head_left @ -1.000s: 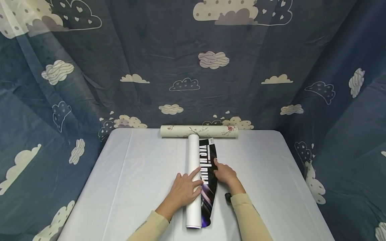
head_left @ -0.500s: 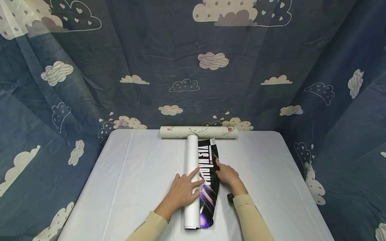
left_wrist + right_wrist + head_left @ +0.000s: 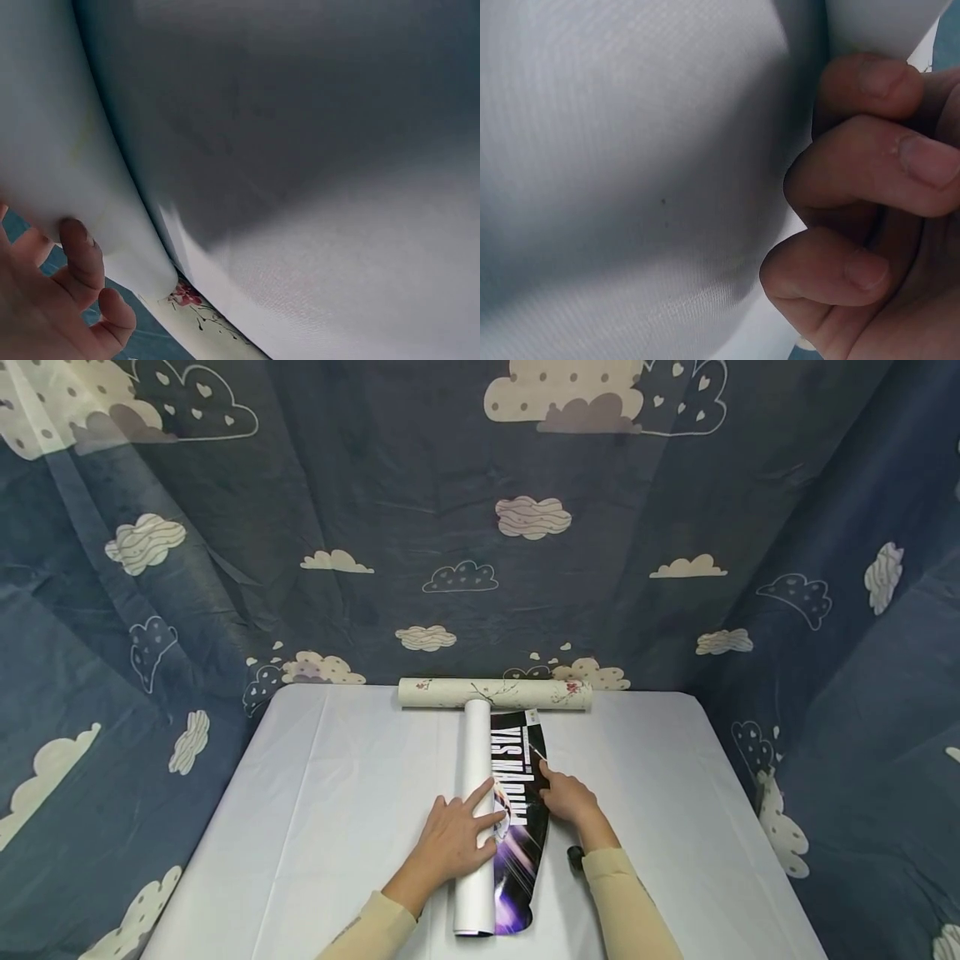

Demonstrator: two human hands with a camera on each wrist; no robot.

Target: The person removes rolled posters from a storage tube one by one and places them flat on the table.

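A poster (image 3: 516, 881) lies lengthwise in the middle of the table, partly rolled. Its white back forms the roll (image 3: 475, 897) on the left, while a strip of black and purple print with large white letters shows on the right. My left hand (image 3: 452, 842) rests on the roll, its fingers spread across it towards the print. At the poster's right edge, my right hand (image 3: 572, 800) pinches the sheet. In the right wrist view the other fingers (image 3: 870, 165) are curled, near the poster's white underside (image 3: 870, 28).
A cream wallpaper roll (image 3: 525, 693) with red blossoms and dark twigs lies crosswise at the table's far edge, by the poster's far end. The white-covered table (image 3: 352, 760) has dark blue cloud-patterned fabric (image 3: 450, 468) behind it and at both sides.
My right hand has moved slightly right with the poster's edge. The roll has shifted a little left, and more of the printed strip shows. My left hand stays on the roll.
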